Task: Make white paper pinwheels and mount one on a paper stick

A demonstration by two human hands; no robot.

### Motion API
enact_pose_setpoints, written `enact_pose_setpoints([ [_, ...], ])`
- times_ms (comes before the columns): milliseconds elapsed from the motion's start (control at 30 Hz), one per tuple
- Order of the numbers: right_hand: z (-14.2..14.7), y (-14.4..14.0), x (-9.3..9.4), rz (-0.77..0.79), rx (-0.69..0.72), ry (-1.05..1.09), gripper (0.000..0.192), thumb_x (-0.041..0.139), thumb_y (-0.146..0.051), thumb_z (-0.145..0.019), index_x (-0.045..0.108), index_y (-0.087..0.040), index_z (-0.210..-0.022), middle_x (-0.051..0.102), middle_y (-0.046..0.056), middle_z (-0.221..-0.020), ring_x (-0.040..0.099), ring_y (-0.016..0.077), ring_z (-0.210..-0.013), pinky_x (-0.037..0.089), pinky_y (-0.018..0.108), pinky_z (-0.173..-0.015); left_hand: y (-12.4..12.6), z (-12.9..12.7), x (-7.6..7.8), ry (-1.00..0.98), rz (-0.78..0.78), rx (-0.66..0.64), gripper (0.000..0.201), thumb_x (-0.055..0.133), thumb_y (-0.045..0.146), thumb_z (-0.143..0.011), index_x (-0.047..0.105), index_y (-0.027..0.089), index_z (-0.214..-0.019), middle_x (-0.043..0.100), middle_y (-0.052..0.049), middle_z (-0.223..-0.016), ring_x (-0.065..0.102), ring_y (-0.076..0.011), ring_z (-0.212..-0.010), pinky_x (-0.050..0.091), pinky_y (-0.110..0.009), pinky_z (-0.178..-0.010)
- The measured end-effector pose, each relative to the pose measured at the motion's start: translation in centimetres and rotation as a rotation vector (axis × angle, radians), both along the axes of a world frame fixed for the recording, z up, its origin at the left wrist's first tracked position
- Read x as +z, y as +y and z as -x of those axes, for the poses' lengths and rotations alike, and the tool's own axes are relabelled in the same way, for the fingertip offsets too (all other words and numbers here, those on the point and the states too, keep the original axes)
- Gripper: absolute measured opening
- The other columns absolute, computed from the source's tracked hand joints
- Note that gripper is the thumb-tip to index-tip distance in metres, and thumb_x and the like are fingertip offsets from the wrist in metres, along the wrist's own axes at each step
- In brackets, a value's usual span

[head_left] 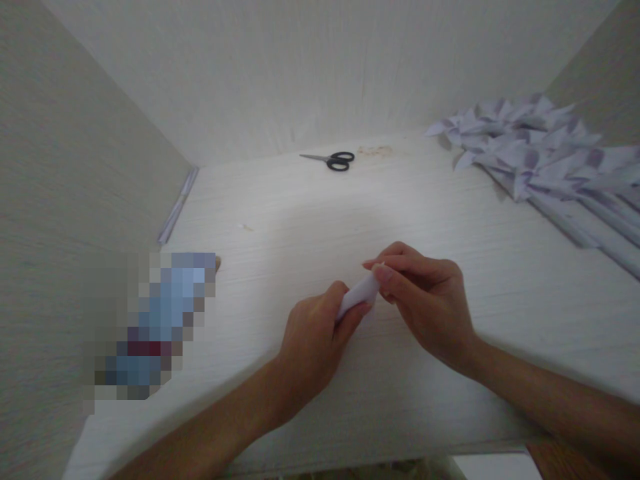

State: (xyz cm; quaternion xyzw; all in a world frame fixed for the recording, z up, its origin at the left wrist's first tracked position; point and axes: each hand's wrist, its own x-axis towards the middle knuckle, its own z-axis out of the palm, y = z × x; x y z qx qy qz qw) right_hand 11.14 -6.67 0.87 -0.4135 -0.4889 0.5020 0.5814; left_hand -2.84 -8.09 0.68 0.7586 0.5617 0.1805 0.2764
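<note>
A small piece of folded white paper (358, 296) is held between my two hands, above the middle of the white table. My left hand (317, 330) is closed round its lower end, with the thumb and a finger along its sides. At the upper right end, my right hand (425, 293) pinches the paper's tip between thumb and fingers. The part inside my left palm is hidden.
Black-handled scissors (336, 161) lie near the back wall. Several white paper pinwheel-like shapes on paper sticks (540, 150) are heaped at the right. Thin rolled paper (179, 205) rests along the left wall, behind a blurred-out bluish object (167, 313). The table's front edge (320, 467) is close.
</note>
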Motion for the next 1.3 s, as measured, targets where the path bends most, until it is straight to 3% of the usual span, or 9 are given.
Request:
enact_pose_setpoints([
  [633,-0.15,0.02,0.10,0.000,0.030,0.042,0.012,0.061,-0.017,-0.069,0.069,-0.025,-0.072,0.055,-0.001,-0.067,0.045,0.0078,-0.054,0.033,0.022,-0.042,-0.12,0.00,0.05,-0.023,0.011,-0.012,0.031,0.035,0.045,-0.081,0.039,0.019,-0.064,0.039,0.005,-0.050,0.034,-0.0090,-0.045,0.025,-0.022,-0.046],
  [1300,-0.11,0.23,0.27,0.000,0.032,0.146,0.016,0.060,-0.010,-0.066,0.068,-0.023,-0.060,0.052,-0.002,-0.063,0.045,0.0079,-0.057,0.033,0.023,-0.048,-0.22,-0.17,-0.29,-0.027,-0.017,-0.040,0.030,0.036,0.044,-0.081,0.037,0.019,-0.064,0.037,0.006,-0.050,0.033,-0.0083,-0.045,0.022,-0.022,-0.046],
])
